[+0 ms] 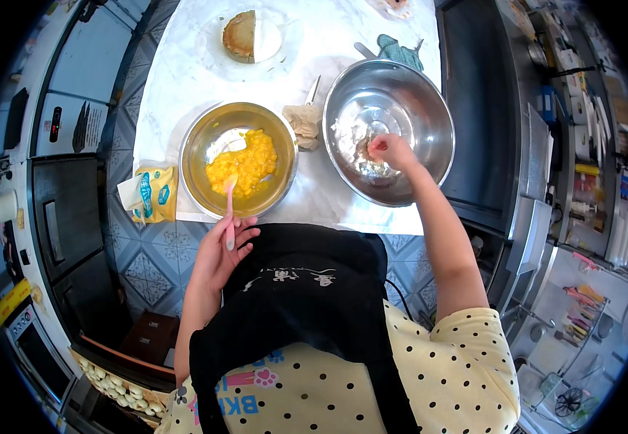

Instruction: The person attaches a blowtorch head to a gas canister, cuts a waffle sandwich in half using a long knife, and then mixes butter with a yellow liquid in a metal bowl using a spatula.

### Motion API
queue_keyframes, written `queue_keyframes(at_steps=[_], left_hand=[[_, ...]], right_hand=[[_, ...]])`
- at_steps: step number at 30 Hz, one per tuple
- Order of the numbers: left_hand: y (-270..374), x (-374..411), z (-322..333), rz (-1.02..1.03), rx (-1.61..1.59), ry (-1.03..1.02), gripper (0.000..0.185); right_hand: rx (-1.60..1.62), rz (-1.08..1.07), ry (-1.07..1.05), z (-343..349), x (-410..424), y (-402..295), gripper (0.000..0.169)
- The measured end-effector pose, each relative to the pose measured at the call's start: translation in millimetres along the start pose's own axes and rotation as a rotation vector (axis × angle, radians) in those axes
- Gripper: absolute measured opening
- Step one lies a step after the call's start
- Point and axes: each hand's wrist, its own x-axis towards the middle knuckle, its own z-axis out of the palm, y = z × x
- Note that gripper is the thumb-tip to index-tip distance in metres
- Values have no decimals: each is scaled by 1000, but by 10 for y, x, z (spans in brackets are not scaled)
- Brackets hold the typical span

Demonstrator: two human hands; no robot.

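My left hand grips a pink-handled spatula by its handle. The spatula's pale head rests on chunky yellow fruit pulp, inside a stainless steel bowl at the table's front left. My right hand reaches down into a larger stainless steel bowl on the right, with its fingertips drawn together near the bottom. Reflections and the fingers hide whether anything sits between them. Between the bowls lie a crumpled brown paper or cloth and a pointed metal blade.
Beside the left bowl stands a yellow tissue pack. Farther back, half a round cake sits on a white round base. A green cloth lies behind the large bowl. A dark steel counter unit borders the white table.
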Motion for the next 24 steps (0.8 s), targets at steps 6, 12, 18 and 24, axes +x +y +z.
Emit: queue_keyframes(at_steps=[6,12,18,24], left_hand=[[-16,-6,-64,8,4,-30,24],[-30,5,-12,-9,-12,-16,23],[-24,11,-28,3,9,-6,25],[-23,-18,-20,-3,36,22,23]], right_hand=[[11,178,263,-291,-75,126,33],[-338,64,290,-30,-198,-87,33],[-285,86,166,-197,-225,-229,15],[-219,145,498,-850,-1005,-925,17]])
